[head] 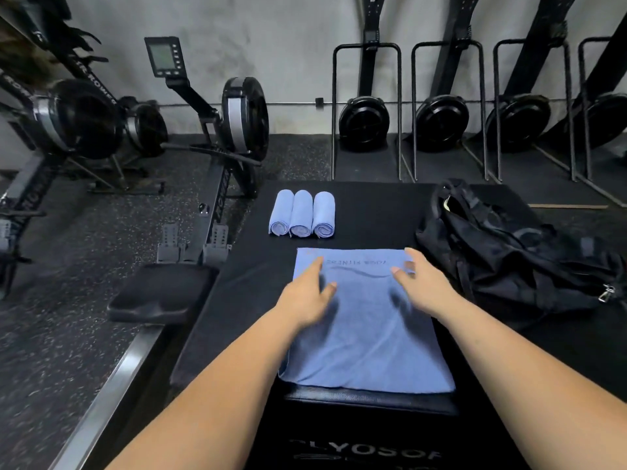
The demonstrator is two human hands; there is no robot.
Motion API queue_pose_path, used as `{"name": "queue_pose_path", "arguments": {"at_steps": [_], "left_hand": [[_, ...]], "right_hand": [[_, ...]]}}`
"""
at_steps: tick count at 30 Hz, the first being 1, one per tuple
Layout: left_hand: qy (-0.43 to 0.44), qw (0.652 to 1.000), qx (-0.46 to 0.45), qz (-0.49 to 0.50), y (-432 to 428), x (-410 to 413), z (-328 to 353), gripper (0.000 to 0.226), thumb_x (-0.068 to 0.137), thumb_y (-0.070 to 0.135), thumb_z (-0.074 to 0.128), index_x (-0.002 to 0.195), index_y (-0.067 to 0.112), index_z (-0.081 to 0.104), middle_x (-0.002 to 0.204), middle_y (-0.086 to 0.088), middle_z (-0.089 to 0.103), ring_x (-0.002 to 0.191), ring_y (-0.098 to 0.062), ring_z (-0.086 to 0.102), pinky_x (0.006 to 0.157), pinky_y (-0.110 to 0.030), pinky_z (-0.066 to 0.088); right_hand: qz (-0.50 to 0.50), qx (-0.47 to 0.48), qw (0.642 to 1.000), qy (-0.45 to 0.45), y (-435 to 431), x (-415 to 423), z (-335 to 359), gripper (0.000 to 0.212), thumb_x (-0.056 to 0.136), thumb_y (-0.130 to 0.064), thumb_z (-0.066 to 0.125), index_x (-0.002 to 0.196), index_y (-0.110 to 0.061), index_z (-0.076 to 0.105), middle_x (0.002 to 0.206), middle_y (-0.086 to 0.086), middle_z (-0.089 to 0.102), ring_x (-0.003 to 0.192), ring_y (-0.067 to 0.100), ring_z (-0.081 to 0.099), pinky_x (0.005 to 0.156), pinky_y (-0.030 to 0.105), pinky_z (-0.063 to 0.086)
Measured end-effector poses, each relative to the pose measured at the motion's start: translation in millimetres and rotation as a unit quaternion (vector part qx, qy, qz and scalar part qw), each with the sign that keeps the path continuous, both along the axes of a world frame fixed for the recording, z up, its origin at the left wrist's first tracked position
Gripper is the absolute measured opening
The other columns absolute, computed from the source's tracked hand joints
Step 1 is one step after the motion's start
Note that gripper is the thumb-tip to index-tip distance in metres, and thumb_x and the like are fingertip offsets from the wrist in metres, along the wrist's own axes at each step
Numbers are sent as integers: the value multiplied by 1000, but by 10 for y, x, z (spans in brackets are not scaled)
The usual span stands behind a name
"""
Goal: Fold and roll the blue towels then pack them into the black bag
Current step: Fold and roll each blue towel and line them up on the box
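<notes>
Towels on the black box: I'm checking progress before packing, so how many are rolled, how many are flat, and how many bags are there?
Rolled blue towels: 3, side by side at
Flat blue towel: 1, under both hands
Black bag: 1
Total: 5

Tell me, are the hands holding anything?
Nothing is held. Both the left hand and right hand are open, flat over the spread blue towel.

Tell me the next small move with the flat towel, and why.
Probably fold the flat towel in half lengthwise. It lies spread out under both open hands, left hand and right hand, while three rolled towels wait beyond it; the black bag sits to the right.
</notes>
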State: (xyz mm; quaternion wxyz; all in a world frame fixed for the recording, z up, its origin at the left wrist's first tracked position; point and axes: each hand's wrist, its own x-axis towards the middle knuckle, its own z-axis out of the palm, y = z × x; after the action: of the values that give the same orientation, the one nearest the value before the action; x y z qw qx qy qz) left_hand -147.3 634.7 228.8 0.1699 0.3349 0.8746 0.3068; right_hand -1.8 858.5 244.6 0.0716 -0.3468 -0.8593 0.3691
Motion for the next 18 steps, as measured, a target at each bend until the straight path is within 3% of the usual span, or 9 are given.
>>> {"name": "queue_pose_path", "arguments": {"at_steps": [2, 5, 7, 9, 13, 18], "left_hand": [[93, 994, -38, -42, -121, 139, -252, 67, 107, 49, 48, 164, 20, 27, 167, -3, 37, 152, -27, 36, 124, -39, 28], [231, 965, -99, -74, -298, 207, -576, 67, 109, 57, 29, 166, 23, 24, 174, 2, 19, 162, -18, 10, 131, -42, 6], [278, 956, -81, -41, -357, 187, -639, 65, 108, 55, 27, 161, 20, 36, 170, -3, 31, 160, -23, 20, 131, -46, 12], [314, 948, -44, -29, -410, 150, -611, 58, 107, 53, 32, 150, 18, 51, 158, -4, 49, 150, -27, 39, 127, -48, 24], [288, 956, 50, -32, -669, 145, -537, 44, 104, 49, 46, 130, 19, 66, 132, 4, 64, 123, -23, 57, 109, -41, 43], [184, 972, 145, 29, -1073, 405, -565, 21, 93, 48, 66, 107, 32, 71, 120, 18, 65, 119, -10, 53, 103, -31, 42]], "right_hand": [[51, 46, 997, -41, -139, 55, -237, 71, 105, -50, 53, 164, -17, 30, 165, 8, 40, 150, 26, 41, 121, 36, 32], [123, 179, 972, -91, -252, 190, -564, 72, 107, -58, 40, 165, -18, 26, 174, 4, 18, 161, 19, 14, 129, 36, 17], [139, 236, 957, -100, -272, 286, -676, 73, 107, -62, 31, 166, -20, 22, 175, 3, 9, 162, 18, 4, 131, 35, 10], [127, 243, 959, -66, -269, 360, -684, 74, 106, -65, 26, 165, -20, 29, 174, 4, 15, 161, 20, 9, 130, 37, 14], [91, 226, 970, 16, -253, 589, -630, 75, 101, -66, 23, 149, -18, 56, 162, 7, 43, 153, 25, 33, 125, 44, 29], [18, 226, 972, 64, -331, 1117, -690, 50, 105, -54, 45, 131, -19, 69, 142, 4, 57, 136, 28, 45, 115, 48, 40]]}}
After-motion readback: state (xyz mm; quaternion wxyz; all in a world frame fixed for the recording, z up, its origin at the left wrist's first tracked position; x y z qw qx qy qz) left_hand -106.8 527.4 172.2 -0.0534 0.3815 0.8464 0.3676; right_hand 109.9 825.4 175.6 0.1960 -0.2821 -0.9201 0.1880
